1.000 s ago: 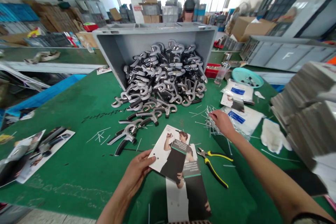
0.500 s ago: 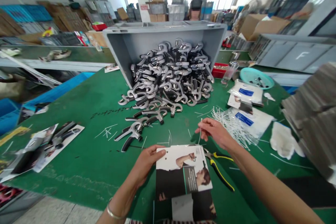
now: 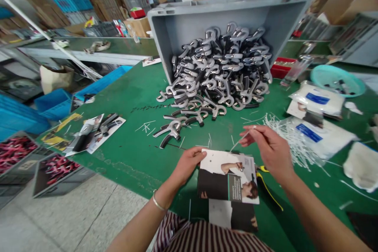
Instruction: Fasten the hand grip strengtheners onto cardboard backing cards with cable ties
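Note:
My left hand (image 3: 187, 163) grips the left edge of a printed card (image 3: 228, 176) that lies on the green table (image 3: 126, 141) in front of me. Just above the card's top right corner, my right hand (image 3: 270, 147) pinches a thin white cable tie (image 3: 240, 140), its tip pointing down at the card. A second printed card (image 3: 233, 216) lies under the first. A loose heap of white cable ties (image 3: 283, 134) sits to the right of my right hand. Yellow-handled pliers (image 3: 267, 187) lie partly under my right wrist.
A tipped grey crate (image 3: 174, 27) spills a pile of grey hand grippers (image 3: 215, 75) toward me; two lie apart (image 3: 174, 130). Plastic bags (image 3: 317, 100), a teal bowl (image 3: 336, 80) and white gloves (image 3: 360, 165) are at right. Printed cards (image 3: 94, 130) lie at left. A person stands behind the crate.
My right hand left the cable tie heap holding one tie and came to the card's top edge. My left hand turned the card sideways. The view swung left and down.

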